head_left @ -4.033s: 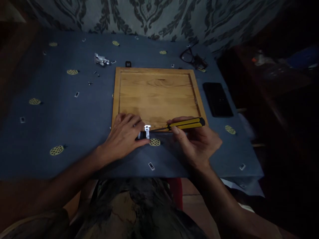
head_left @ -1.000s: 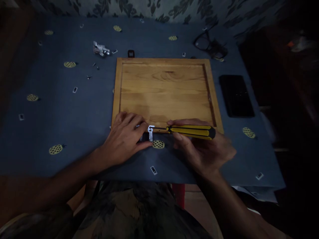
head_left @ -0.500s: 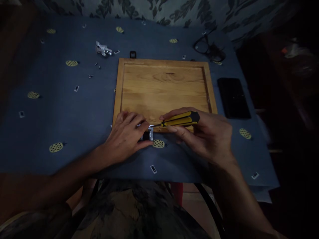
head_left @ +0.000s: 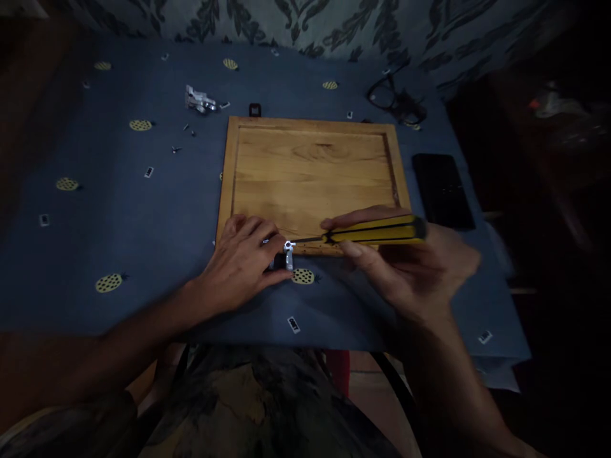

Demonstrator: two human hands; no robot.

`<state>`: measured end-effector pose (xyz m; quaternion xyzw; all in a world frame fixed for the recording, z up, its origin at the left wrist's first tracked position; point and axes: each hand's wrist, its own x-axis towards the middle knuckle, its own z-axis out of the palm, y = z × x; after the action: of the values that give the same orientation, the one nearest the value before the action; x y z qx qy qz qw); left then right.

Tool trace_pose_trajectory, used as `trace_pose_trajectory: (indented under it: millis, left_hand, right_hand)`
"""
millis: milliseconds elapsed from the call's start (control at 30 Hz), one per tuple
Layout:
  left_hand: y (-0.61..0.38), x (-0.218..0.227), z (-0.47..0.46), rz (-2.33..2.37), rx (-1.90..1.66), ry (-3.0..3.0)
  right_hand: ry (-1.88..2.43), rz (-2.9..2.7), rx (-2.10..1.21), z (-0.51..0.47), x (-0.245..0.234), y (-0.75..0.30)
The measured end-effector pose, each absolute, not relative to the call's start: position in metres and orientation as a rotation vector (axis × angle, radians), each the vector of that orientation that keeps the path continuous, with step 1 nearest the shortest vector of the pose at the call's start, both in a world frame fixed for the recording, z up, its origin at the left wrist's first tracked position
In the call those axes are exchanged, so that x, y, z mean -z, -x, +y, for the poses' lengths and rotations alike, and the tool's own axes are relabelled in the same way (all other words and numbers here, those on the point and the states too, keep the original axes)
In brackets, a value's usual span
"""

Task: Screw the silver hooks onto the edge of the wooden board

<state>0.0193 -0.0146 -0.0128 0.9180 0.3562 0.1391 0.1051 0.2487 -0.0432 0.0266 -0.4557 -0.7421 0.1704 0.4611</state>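
Note:
My left hand (head_left: pixel 245 254) is closed on a small shiny metal fitting (head_left: pixel 289 254) at the near edge of a wooden board (head_left: pixel 315 172). A round end of the fitting shows past my thumb and fingertips; the rest is hidden under the hand. In my right hand (head_left: pixel 415 273) is a yellow and black screwdriver (head_left: pixel 377 232), lying almost level. Its thin shaft points left, with the tip at the round end of the fitting; whether they touch I cannot tell.
Beyond the board's left corner lie another silver metal fitting (head_left: pixel 200 100) and several small screws (head_left: pixel 176 150). A small black square piece (head_left: pixel 254 110) sits behind the board. To the right are a black phone (head_left: pixel 443 191) and dark-framed glasses (head_left: pixel 396 102).
My right hand has drawn the screwdriver to the right, and its handle now lies more level. My left hand keeps its hold on the fitting. The view has shifted slightly.

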Motion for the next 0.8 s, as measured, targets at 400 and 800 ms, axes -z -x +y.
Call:
trace_pose_trajectory:
  millis: [400,800]
  left_hand:
    - [-0.018,0.017,-0.014,1.035,-0.501,-2.722]
    - [-0.018,0.013,-0.015,1.056,-0.412,-2.687]
  right_hand:
    - [1.224,-1.688,-0.464,-0.058,-0.011,-0.248]
    - [1.204,-1.723,-0.441,-0.052,-0.010,-0.244]
